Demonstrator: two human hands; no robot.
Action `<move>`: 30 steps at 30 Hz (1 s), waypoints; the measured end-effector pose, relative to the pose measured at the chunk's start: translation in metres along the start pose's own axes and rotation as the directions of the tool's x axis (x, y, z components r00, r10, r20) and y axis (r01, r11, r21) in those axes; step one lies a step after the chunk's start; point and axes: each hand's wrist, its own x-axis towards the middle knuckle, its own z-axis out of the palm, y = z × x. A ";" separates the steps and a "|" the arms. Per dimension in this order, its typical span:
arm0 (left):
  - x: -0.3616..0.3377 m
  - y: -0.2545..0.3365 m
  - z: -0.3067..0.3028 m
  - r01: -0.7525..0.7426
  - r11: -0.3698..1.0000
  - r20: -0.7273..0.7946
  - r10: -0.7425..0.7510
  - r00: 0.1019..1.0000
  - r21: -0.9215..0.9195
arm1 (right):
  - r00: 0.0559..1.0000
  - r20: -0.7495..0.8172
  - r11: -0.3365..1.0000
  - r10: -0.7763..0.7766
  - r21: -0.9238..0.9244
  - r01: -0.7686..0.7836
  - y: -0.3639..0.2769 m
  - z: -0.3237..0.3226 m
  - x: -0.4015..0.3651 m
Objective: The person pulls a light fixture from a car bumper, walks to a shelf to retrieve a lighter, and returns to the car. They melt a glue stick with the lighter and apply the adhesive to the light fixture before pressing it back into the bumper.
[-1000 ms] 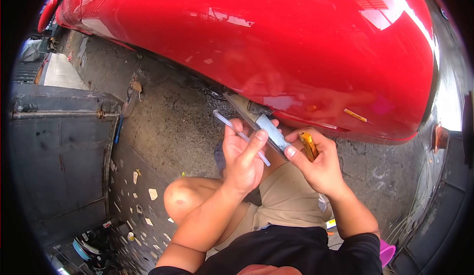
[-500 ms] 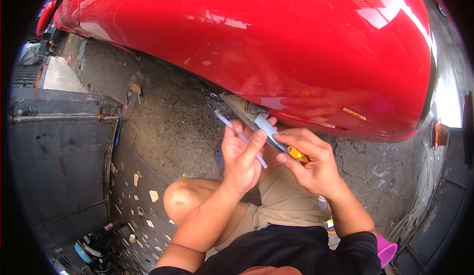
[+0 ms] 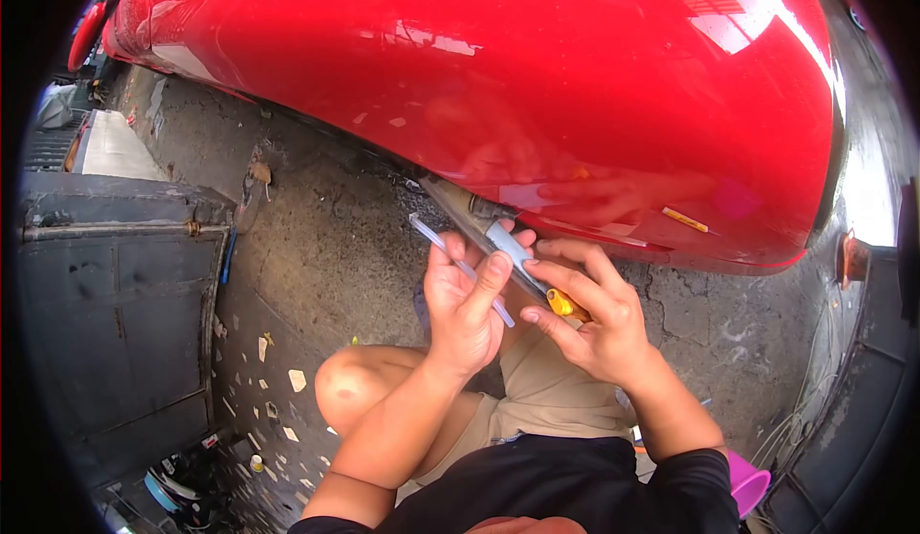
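My left hand (image 3: 467, 306) grips a thin clear rod (image 3: 433, 240) and a grey flat piece (image 3: 505, 242) that reaches under the lower edge of the glossy red car body (image 3: 537, 84). My right hand (image 3: 589, 318) holds a yellow-handled tool (image 3: 561, 302) against the grey piece, fingers curled over it. Both hands sit close together just below the car's edge, above my bent knee (image 3: 350, 386).
Rough concrete ground (image 3: 326, 247) with scattered chips lies to the left. A dark metal box (image 3: 115, 314) stands at the far left, with small items (image 3: 177, 486) near its base. A purple container (image 3: 747, 484) shows at lower right.
My right hand has turned the yellow tool from upright down against the grey piece and moved left toward my left hand. The left hand has barely moved.
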 end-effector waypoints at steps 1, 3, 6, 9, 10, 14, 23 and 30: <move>0.000 0.000 0.001 0.010 1.000 0.004 -0.011 1.000 0.015 | 1.000 0.009 0.999 -0.012 -0.034 0.012 0.000 0.000 0.000; 0.000 0.000 0.004 0.032 0.998 0.011 -0.033 0.999 0.048 | 0.999 0.027 0.994 -0.034 -0.099 0.037 -0.001 0.001 -0.001; -0.004 0.007 0.009 0.118 0.993 0.041 -0.117 0.992 -0.024 | 0.996 0.032 0.996 -0.078 -0.050 0.079 0.004 0.002 0.002; -0.004 0.007 0.009 0.115 0.993 0.024 -0.115 0.993 0.023 | 0.992 0.041 0.992 -0.119 -0.041 0.120 0.008 0.002 0.006; -0.003 0.008 0.009 0.113 0.993 0.007 -0.113 0.994 0.034 | 0.993 0.079 0.994 -0.090 -0.062 0.095 0.006 0.000 0.008; -0.003 0.008 0.007 0.111 0.993 -0.017 -0.110 0.994 0.046 | 0.981 0.195 0.993 -0.018 -0.112 0.041 -0.001 -0.006 0.014; -0.002 0.011 0.013 0.143 0.990 -0.008 -0.143 0.990 0.011 | 0.965 0.260 0.999 -0.032 -0.033 0.042 0.010 -0.007 0.022; -0.005 0.011 0.015 0.109 0.990 -0.012 -0.108 0.994 0.093 | 0.967 0.247 0.991 -0.061 -0.103 0.089 0.004 -0.012 0.026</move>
